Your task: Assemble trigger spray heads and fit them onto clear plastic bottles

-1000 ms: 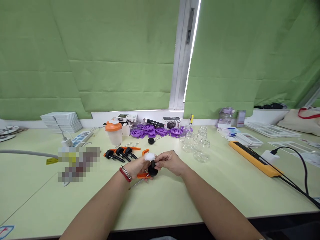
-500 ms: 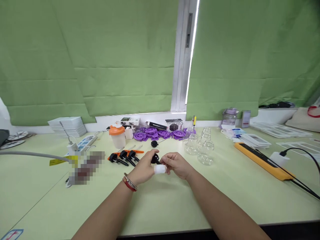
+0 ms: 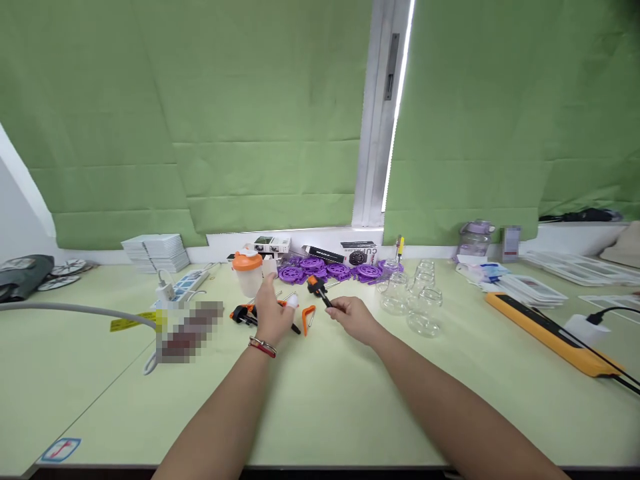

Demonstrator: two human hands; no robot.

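Observation:
My right hand (image 3: 355, 317) pinches the thin black handle of a black part with an orange top (image 3: 315, 283), tilted up and away from me. My left hand (image 3: 273, 317) is over a group of black parts, its fingers apart and its thumb wrapped in white; whether it touches them is hidden. Beside it lies a black round-headed part with a handle (image 3: 243, 315), near orange pieces and metal rods. An orange angled piece (image 3: 306, 319) lies on the table between my hands, with a metal rod (image 3: 312, 319) next to it.
Behind my hands stand an orange-lidded cup (image 3: 247, 270), a pile of purple plastic parts (image 3: 337, 271) and a cup holder box (image 3: 360, 255). Clear glass vessels (image 3: 424, 320) stand to the right, beyond them an orange power strip (image 3: 555, 335). A grey cable (image 3: 100, 308) crosses at left.
My hands have come apart. The left has moved left over the black parts, and the right now holds a black part farther forward. An orange angled piece now shows between them. The view has shifted.

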